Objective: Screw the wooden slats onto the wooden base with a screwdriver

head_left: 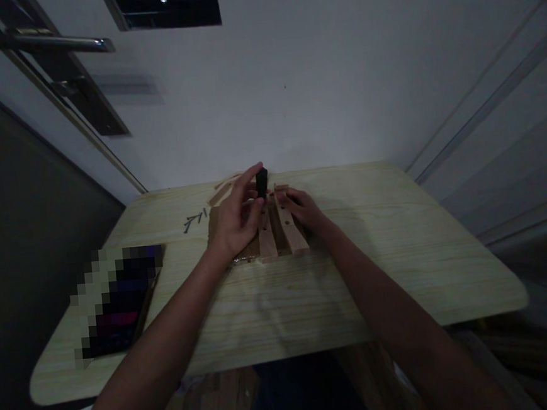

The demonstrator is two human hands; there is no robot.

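My left hand point(234, 221) pinches a black upright handle of a tool point(261, 182), held on end over some wooden slats point(282, 232). My right hand point(302, 208) rests on the slats just right of the tool, fingers curled down on the wood by the tool's tip. The slats lie side by side in the middle of a light wooden table point(400, 252). What the tool's lower end touches is hidden by my fingers.
Several dark screws point(194, 221) lie on the table left of the slats. More wood pieces point(222, 190) sit behind my left hand. A blurred-out flat object point(115, 299) lies at the table's left. A white wall stands behind, a door handle point(52, 42) upper left.
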